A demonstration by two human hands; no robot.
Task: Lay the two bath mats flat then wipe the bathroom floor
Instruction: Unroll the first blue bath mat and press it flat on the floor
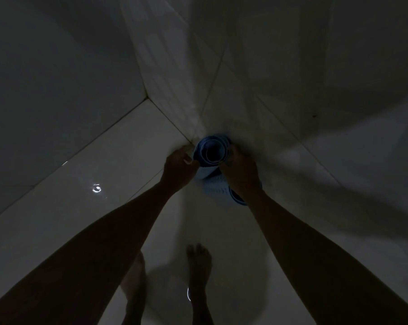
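Observation:
A rolled blue bath mat [211,150] stands upright in the corner where the tiled walls meet the floor, its open end facing me. My left hand [178,167] pinches its left edge. My right hand [239,171] grips its right side. Below my right hand lies more light blue ribbed mat [218,192], with a darker blue rolled end [237,199] at my right wrist. I cannot tell whether this is a second mat. The room is dim.
Glossy pale floor tiles [92,207] reflect a small light spot [96,188]. Tiled walls [280,66] close in at the back and on both sides. My bare feet [198,266] stand on the floor just behind the mat.

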